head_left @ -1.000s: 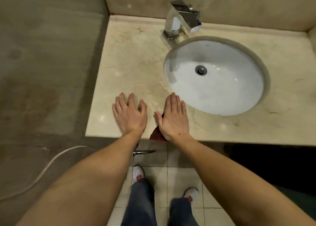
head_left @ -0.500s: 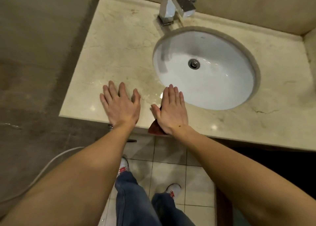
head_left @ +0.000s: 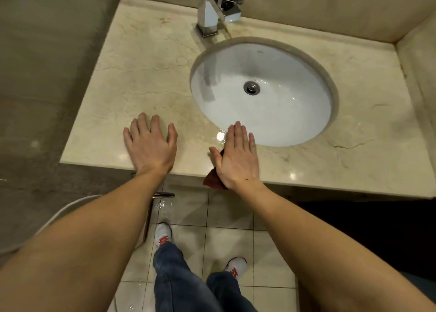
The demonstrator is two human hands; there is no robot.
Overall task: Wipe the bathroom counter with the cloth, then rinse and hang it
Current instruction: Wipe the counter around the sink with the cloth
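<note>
Marble surface [head_left: 146, 59], sink [head_left: 290, 120] to the right. Dark red cloth [head_left: 210, 181] sits at the near edge, pinned under the flat right hand [head_left: 238, 160], fingers straight, pointing far. Left hand [head_left: 151, 146] lies flat and open on bare stone, apart to its left; the right hand looks set to sweep.

Beige veined marble counter [head_left: 141, 75], glossy, w/ light spots along front edge. White oval sink [head_left: 295, 113] set into it, right of centre. Chrome square faucet [head_left: 212, 14] stands at back, just behind sink rim. Left hand [head_left: 151, 146] lies flat nr front edge, fingers spread. Right hand [head_left: 238, 158] presses flat on dark red cloth [head_left: 211, 181] by sink's front rim. Cloth is mostly hidden & one corner hangs over the edge. Wet sheen [head_left: 219, 134] beside right fingertips.
</note>
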